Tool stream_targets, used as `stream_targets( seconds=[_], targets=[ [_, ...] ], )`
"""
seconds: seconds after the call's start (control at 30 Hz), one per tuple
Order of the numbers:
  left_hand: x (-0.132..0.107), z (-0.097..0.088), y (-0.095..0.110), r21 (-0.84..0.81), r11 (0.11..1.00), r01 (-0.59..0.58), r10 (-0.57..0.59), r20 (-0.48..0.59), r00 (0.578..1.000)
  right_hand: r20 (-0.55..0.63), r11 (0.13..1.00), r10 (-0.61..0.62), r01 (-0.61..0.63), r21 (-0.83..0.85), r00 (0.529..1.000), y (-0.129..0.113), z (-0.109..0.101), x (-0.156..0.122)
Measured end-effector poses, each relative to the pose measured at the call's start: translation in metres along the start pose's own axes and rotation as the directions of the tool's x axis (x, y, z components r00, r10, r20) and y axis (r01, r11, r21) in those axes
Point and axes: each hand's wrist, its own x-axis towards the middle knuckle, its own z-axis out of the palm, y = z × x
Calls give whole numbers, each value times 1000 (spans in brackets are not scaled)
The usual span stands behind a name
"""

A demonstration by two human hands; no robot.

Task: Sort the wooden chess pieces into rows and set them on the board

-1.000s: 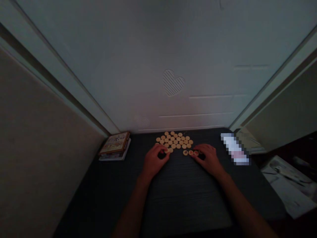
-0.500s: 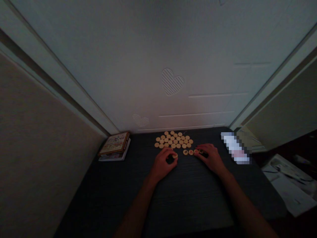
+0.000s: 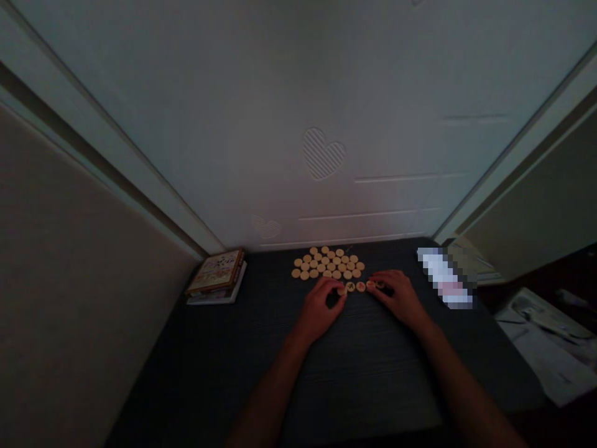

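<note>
Several round wooden xiangqi pieces [image 3: 360, 287] form a short row on the dark table, with red or dark characters facing up. My left hand [image 3: 321, 308] pinches one pale xiangqi piece [image 3: 342, 290] between thumb and fingers, right beside the row's left end. At the other end, the thumb and fingertips of my right hand [image 3: 396, 298] close around a red-marked piece [image 3: 370, 284]; another piece is partly hidden under that hand. Behind both hands lies a cluster of blank-side-up pieces [image 3: 325, 261].
Two stacked books or boxes [image 3: 217, 274] sit at the table's left. A pixelated phone-like object [image 3: 443, 277] lies on the right. The dark table [image 3: 364, 373] meets a white panel [image 3: 280, 124] with embossed hearts. Beyond the right edge, white items [image 3: 545, 348] lie lower down.
My left hand has moved right, bringing its piece up against the left end of the row. My right hand has stayed nearly still at the other end.
</note>
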Motion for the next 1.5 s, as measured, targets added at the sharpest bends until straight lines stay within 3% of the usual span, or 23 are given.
stream_targets(
  seconds=[0.17, 0.33, 0.5, 0.6, 0.73, 0.9, 1.23, 1.5],
  targets=[
    [1, 5, 3, 12, 1000, -16, 15, 48, 999, -6, 1000, -1, 1, 4, 1000, -3, -1, -1],
    [1, 2, 2, -16, 1000, 22, -22, 19, 1000, -7, 1000, 2, -2, 15, 1000, -2, -2, 0],
    [1, 2, -1, -212, 957, 195, -219, -93, 971, -122, 1000, 20, -19, 6, 992, -11, -4, 0],
    [-1, 4, 1, -414, 864, 287, -320, -11, 947, -168, 999, -26, 30, 18, 985, -30, -3, -3],
    [-6, 7, 8, -511, 793, 332, -300, 148, 942, -51, 973, -193, 198, 119, 980, -57, 7, -8],
    [-8, 9, 10, -483, 804, 347, -284, 201, 937, 10, 968, -217, 214, 130, 976, -62, 19, -13],
    [-9, 10, 10, -378, 867, 323, -264, 201, 943, 52, 976, -218, 216, 40, 975, -63, 17, -17],
    [-7, 7, 9, -395, 857, 330, -287, 166, 944, 109, 970, -107, 79, 231, 988, -70, 17, -18]
  ],
)
